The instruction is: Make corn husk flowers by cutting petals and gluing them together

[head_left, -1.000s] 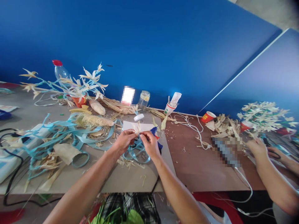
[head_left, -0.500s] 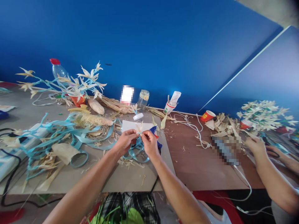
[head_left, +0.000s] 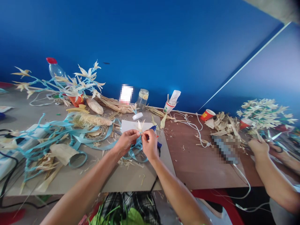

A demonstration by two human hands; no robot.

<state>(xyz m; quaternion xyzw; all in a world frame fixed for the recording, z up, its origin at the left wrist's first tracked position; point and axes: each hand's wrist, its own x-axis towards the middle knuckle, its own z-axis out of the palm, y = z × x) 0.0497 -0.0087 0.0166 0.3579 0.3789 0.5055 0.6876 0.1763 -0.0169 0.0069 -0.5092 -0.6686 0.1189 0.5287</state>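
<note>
Between my two hands stands a small pale corn-husk flower (head_left: 140,125), petals upward. My left hand (head_left: 128,140) pinches its base from the left, and the fingertips of my right hand (head_left: 149,143) close on the same spot from the right. Light blue ribbon (head_left: 134,153) lies in loops just below my hands, partly covered by them. Behind the flower is a white sheet (head_left: 126,125). A blue-handled tool (head_left: 159,145), mostly hidden, lies beside my right hand.
Left: husk flowers in a red cup (head_left: 76,100), a corn cob (head_left: 98,120), tangled blue strips and a tape roll (head_left: 78,159). Along the back: a glass jar (head_left: 142,97) and a white cup (head_left: 168,107). At right, a co-worker's hands (head_left: 259,147) hold husk and scissors (head_left: 274,137).
The flower's petals stand more spread and upright above my fingers. My hands stay together. The co-worker's scissors have come up into view, blades open. The view has shifted slightly.
</note>
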